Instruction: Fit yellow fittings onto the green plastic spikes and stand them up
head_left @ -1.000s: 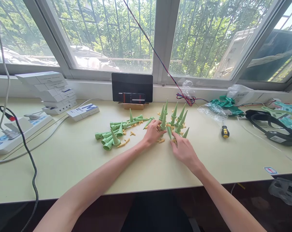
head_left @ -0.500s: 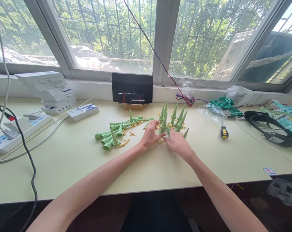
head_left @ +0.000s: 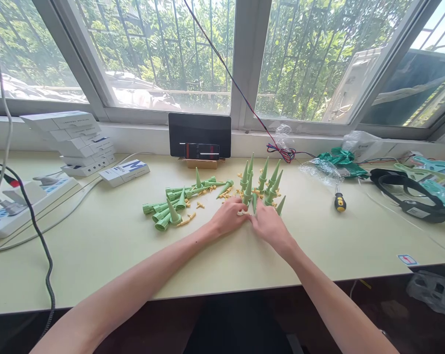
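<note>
1. An upright green spike (head_left: 248, 191) stands on the desk (head_left: 207, 268), at the front of a cluster of similar spikes.
2. The left hand (head_left: 227, 216) is at its base, fingers bent; its grip is partly hidden, so I cannot tell whether it grasps anything.
3. The right hand (head_left: 270, 223) is just beside, fingers curled near another green spike (head_left: 254, 202); its grip is equally unclear.
4. Yellow connectors (head_left: 187, 219) lie left, among more green pieces.

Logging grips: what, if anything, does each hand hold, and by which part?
Cannot tell: the left hand is near the base of an upright green spike, the right hand beside a second green spike; contacts hidden.
</note>
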A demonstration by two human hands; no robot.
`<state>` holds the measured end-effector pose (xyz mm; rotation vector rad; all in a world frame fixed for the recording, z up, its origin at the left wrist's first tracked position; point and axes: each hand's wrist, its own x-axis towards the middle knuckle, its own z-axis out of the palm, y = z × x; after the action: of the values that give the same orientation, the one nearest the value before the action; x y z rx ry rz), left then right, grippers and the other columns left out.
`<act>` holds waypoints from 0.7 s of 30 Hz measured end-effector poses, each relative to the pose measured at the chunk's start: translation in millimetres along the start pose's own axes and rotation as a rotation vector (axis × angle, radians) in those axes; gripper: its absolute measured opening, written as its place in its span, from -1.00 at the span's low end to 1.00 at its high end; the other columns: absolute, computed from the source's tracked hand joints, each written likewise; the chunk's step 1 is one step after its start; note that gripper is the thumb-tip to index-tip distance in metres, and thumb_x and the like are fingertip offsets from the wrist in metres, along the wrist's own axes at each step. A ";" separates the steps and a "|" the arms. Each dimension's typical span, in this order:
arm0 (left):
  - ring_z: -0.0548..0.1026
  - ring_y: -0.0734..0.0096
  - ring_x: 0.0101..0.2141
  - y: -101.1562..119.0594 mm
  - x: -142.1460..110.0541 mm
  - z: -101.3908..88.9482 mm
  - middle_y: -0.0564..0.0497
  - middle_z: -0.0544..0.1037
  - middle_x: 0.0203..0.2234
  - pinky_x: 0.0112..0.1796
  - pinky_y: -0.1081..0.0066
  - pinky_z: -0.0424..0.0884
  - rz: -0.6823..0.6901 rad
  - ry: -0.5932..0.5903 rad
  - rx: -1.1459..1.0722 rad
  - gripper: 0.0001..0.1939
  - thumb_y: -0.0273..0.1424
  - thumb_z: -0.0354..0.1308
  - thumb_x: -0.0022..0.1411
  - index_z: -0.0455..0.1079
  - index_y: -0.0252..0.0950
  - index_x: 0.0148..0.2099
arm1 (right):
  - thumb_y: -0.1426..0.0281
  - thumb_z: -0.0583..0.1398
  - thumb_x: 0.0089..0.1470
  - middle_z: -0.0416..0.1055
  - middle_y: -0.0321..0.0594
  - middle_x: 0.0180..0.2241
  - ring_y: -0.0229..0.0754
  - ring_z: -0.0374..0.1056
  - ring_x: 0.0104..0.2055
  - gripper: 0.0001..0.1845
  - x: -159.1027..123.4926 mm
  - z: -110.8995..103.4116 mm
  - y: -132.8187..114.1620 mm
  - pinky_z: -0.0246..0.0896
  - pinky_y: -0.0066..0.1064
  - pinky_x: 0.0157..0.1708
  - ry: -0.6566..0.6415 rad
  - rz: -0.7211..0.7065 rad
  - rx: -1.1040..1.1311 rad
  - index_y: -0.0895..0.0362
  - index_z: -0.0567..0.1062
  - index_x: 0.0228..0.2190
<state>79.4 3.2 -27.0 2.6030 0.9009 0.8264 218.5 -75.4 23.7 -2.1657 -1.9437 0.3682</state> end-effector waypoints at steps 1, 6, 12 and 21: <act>0.40 0.29 -0.33 -0.2 -0.5 0.0 -0.03 0.43 -0.42 -0.29 0.32 0.33 0.007 -0.012 0.011 -0.85 -0.38 0.16 0.22 0.48 -0.28 -0.38 | 0.40 0.09 0.22 0.48 0.03 -0.21 0.05 0.44 -0.14 -0.61 -0.8 0.5 0.0 0.17 -0.35 -0.36 0.005 0.009 0.018 0.26 0.26 0.05; 0.39 0.32 -0.35 2.1 -2.8 -1.4 -0.03 0.42 -0.44 -0.30 0.34 0.34 0.006 -0.006 0.043 -0.81 -0.41 0.11 0.24 0.46 -0.30 -0.42 | 0.44 0.09 0.21 0.48 -0.02 -0.19 -0.03 0.43 -0.11 -0.55 -5.4 3.2 4.7 0.21 -0.39 -0.28 0.056 0.001 0.123 0.22 0.22 0.12; 0.41 0.30 -0.33 6.7 -3.3 -1.0 -0.03 0.43 -0.42 -0.29 0.34 0.34 -0.014 -0.001 0.030 -0.87 -0.45 0.09 0.22 0.47 -0.30 -0.31 | 0.48 0.16 0.13 0.48 -0.01 -0.18 -0.04 0.42 -0.12 -0.29 -1.8 0.0 10.5 0.19 -0.40 -0.29 0.005 0.013 0.069 0.25 0.05 0.25; 0.40 0.32 -0.36 8.8 -5.1 -0.9 -0.01 0.40 -0.42 -0.33 0.34 0.33 0.015 -0.001 0.027 -0.89 -0.39 0.14 0.22 0.46 -0.28 -0.34 | 0.50 0.16 0.11 0.45 0.03 -0.03 -0.05 0.38 0.03 -0.31 -6.8 0.7 14.8 0.26 -0.40 -0.15 -0.037 -0.073 0.204 0.19 0.10 0.25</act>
<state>79.8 -6.7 -24.8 2.6363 0.8998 0.8228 231.5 -83.8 18.7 -1.9686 -1.9053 0.5709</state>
